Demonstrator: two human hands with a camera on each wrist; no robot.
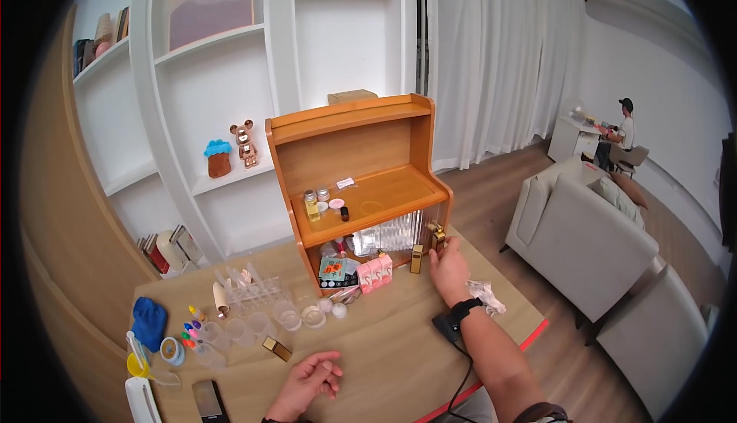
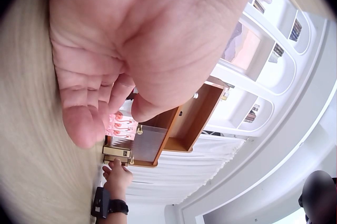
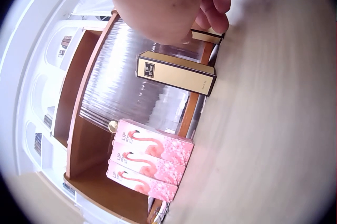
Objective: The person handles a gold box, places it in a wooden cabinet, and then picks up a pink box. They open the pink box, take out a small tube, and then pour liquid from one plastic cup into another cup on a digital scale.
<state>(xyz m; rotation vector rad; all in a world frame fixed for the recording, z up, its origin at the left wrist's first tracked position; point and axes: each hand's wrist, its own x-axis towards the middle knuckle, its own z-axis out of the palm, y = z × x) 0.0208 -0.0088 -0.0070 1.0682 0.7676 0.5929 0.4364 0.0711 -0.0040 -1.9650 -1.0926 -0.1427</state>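
My right hand (image 1: 450,271) pinches a gold and black lipstick box (image 1: 438,237) that stands upright near the right end of the wooden cabinet (image 1: 361,227). Its fingers cover much of that box in the right wrist view. Just left of it stands a second gold lipstick box (image 3: 176,72), and beyond that three pink flamingo lipstick boxes (image 3: 150,153) in a row before the cabinet. Over the table's front part, my left hand (image 1: 307,384) is held with loosely bent fingers and nothing in it. Another gold box (image 1: 277,348) lies flat near that hand.
Clear cups (image 1: 288,315), an acrylic holder (image 1: 253,294) and a blue cloth (image 1: 149,323) occupy the table's left side. A phone-like black object (image 1: 209,401) lies in front. Crumpled plastic (image 1: 487,297) sits right of my right wrist. Small jars (image 1: 322,193) stand on the cabinet shelf.
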